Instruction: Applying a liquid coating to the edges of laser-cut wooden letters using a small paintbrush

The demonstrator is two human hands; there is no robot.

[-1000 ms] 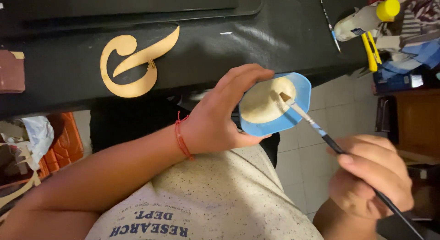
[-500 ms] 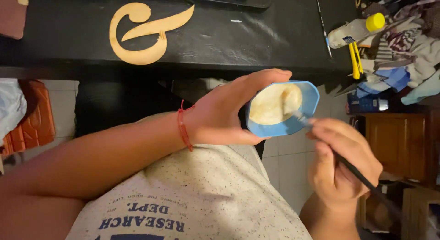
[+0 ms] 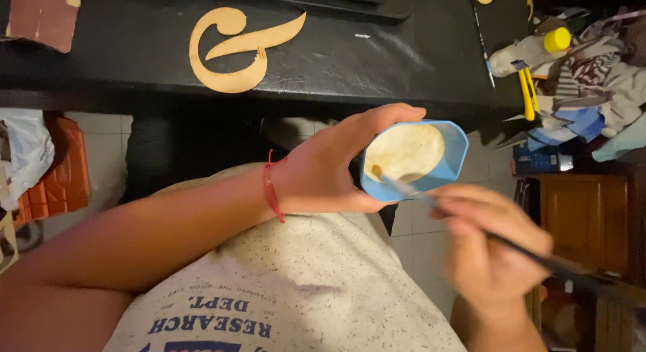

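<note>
My left hand (image 3: 330, 167) grips a small blue cup (image 3: 454, 160) filled with cream-coloured paint (image 3: 407, 150), holding it tilted over my lap. A thin red thread circles that wrist. My right hand (image 3: 491, 248), blurred by motion, holds a dark-handled paintbrush (image 3: 538, 258) whose tip dips into the paint at the cup's near edge. Above them lies a black board (image 3: 377, 49) carrying a tan curled ornament (image 3: 235, 46).
A second brush (image 3: 483, 46) rests on the black board at right. A heap of cloth, a yellow-capped bottle (image 3: 557, 39) and yellow-handled pliers (image 3: 528, 90) lie far right above a wooden cabinet (image 3: 585, 217). An orange object (image 3: 60, 170) and white plastic sit at left on the tiled floor.
The brush tip has slid from the middle of the paint to the cup's near edge, and my right hand has moved left and down. The view has shifted slightly.
</note>
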